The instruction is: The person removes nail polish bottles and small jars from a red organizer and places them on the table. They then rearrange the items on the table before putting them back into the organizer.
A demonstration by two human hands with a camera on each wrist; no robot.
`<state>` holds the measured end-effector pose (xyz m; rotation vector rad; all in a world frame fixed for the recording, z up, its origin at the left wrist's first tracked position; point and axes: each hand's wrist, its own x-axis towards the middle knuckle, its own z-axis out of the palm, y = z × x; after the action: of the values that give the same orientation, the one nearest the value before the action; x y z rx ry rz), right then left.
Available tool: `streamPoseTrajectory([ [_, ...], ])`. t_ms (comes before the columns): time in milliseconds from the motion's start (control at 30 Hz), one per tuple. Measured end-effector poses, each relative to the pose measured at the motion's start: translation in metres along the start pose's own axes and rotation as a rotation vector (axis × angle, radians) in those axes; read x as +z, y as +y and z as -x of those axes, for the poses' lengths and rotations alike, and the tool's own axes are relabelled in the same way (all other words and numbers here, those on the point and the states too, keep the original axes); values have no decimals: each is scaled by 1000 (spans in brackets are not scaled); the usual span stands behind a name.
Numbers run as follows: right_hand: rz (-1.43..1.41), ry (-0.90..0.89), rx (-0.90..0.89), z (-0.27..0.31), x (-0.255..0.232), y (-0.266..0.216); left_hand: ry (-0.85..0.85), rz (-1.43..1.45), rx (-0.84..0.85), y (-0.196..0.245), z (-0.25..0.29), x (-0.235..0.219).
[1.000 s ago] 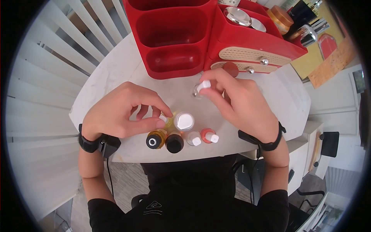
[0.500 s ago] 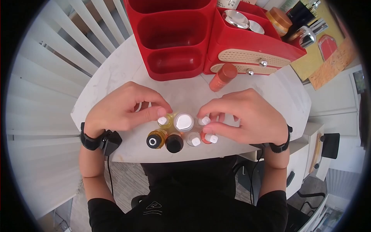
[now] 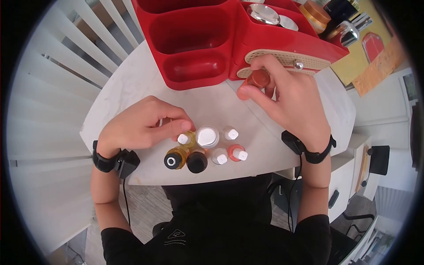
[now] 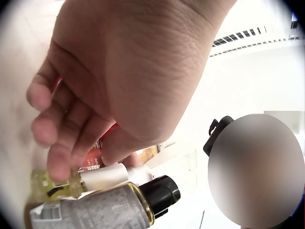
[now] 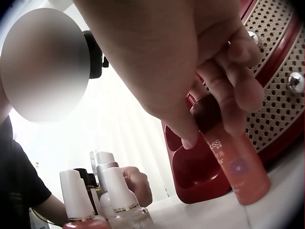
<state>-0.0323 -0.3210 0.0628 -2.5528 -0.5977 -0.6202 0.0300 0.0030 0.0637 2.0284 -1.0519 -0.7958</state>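
Observation:
My right hand (image 3: 295, 97) reaches to the drawer front and holds a coral bottle (image 5: 243, 171) by its dark red cap, thumb on one side and fingers on the other. In the right wrist view the bottle leans slightly, its base at the tabletop. My left hand (image 3: 137, 123) stays by the cluster of bottles, fingers loosely bent, fingertips right at a small yellow bottle (image 3: 189, 140) with a white cap. Close by are an amber bottle (image 3: 173, 160) with a black top, a black-capped bottle (image 3: 197, 162), a wide white-capped bottle (image 3: 207, 136) and several small white-capped bottles.
A red organizer (image 3: 194, 84) with hollow compartments stands at the back of the marble-look table (image 3: 132, 172). Beside it is a red drawer box (image 3: 282, 39) with woven fronts and round knobs, holding jars and bottles on top. White slatted blinds (image 3: 48, 110) hang at the left.
My right hand set a clear white-capped bottle down at the right of the cluster, let it go, and moved back to the coral bottle. My left hand barely moved.

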Motion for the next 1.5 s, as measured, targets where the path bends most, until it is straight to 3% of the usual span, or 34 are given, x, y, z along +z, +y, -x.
streamPoseTrajectory([
  [100,82,-25,-30,1,-7,-2,10,15,12,-2,0,2],
  [267,-166,-239,80,8,-27,-9,28,41,15,-4,-1,4],
  [367,-219,-325,58,11,-35,-14,26,30,6,-3,-1,2],
  [767,-236,-466,-19,14,-47,-30,210,35,67,11,5,-1],
  [933,-257,-447,-30,15,-53,-27,412,0,254,19,6,12],
  [1133,-275,-475,-24,13,-59,-29,370,-228,328,48,6,16],
  [1300,-297,-461,-44,14,-51,-25,320,-328,289,51,0,17],
  [1500,-249,-211,-43,4,-25,-19,329,-330,274,54,-2,18],
])
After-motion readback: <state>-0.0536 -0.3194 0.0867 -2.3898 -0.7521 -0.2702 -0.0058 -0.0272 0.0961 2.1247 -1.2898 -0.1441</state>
